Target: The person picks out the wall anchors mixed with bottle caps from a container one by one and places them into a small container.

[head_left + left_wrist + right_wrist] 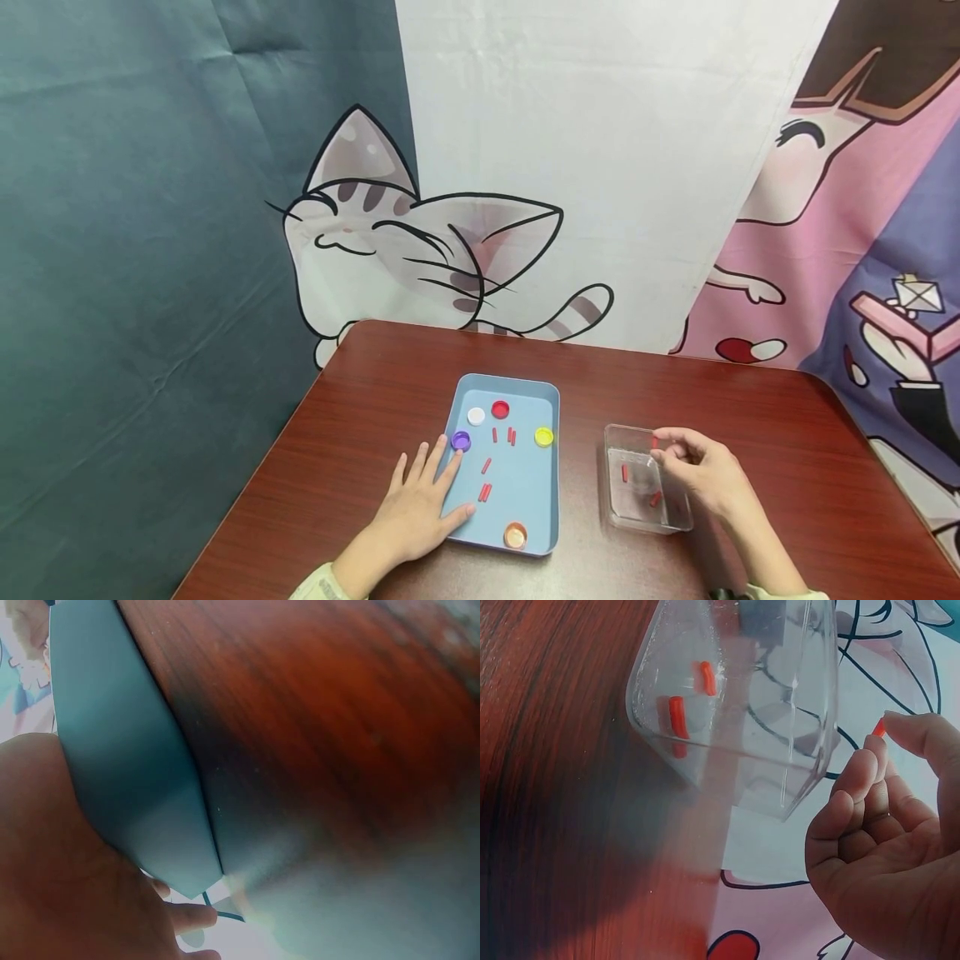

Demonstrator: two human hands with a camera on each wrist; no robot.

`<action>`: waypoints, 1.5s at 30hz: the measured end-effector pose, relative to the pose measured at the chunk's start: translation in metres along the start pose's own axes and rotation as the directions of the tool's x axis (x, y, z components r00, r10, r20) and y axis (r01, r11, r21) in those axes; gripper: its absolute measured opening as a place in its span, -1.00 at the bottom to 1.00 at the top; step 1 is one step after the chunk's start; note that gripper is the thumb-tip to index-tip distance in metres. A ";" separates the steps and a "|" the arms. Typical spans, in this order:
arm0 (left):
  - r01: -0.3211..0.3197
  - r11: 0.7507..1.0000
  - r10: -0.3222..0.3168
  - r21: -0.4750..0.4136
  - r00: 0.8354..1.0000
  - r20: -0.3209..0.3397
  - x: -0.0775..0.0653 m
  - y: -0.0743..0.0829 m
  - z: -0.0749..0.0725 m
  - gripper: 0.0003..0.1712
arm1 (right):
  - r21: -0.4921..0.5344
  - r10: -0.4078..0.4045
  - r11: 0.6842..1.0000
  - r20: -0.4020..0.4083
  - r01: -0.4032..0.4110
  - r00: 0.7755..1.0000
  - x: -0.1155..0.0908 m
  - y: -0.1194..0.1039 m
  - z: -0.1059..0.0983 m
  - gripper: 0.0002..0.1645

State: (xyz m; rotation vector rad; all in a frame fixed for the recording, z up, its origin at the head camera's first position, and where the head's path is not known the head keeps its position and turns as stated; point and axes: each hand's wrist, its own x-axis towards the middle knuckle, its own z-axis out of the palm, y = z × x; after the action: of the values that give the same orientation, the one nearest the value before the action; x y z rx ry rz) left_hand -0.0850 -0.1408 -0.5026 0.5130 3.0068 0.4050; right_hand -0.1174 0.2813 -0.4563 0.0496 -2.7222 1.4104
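My left hand (412,510) lies with fingers spread over the left edge of a blue tray (521,479). Its fingertips are near a purple cap (461,441) inside the tray. Between thumb and fingertips, my right hand (708,475) pinches a small red stick (879,728), held over the far right side of a clear plastic box (637,522). Two red sticks show inside that box in the right wrist view, one of them a longer stick (677,718). Several more red sticks (486,466) lie in the tray. The left wrist view shows mostly the tray's outer wall (127,750).
Also in the tray are a white cap (476,416), a red cap (500,409), a yellow cap (543,437) and an orange cap (515,535). Both containers stand apart on a brown wooden table (390,358). Behind it hangs a cartoon-printed cloth (622,167).
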 end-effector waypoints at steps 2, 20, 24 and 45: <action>0.001 1.000 -0.001 0.001 1.000 0.001 0.000 0.000 0.000 -0.06 | 0.021 0.010 1.000 0.010 -0.010 1.000 0.000 0.001 0.000 -0.61; 0.003 1.000 -0.003 -0.001 1.000 0.009 0.000 0.001 -0.002 -0.06 | 0.045 -0.024 0.999 0.034 0.022 0.999 0.003 -0.001 0.007 -0.55; 0.002 1.000 -0.002 0.002 1.000 0.008 0.001 0.001 -0.001 -0.06 | 0.045 -0.018 0.999 0.045 0.016 0.999 0.004 -0.004 0.011 -0.55; -0.001 1.000 0.001 0.005 1.000 0.002 0.000 0.001 -0.001 -0.07 | 0.163 -0.059 0.986 0.111 0.040 0.992 0.014 -0.026 0.032 -0.57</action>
State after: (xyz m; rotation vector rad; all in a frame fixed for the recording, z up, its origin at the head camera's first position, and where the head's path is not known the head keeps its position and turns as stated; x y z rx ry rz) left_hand -0.0849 -0.1398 -0.5009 0.5156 3.0069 0.3968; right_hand -0.1314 0.2401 -0.4525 0.2131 -2.6679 1.6587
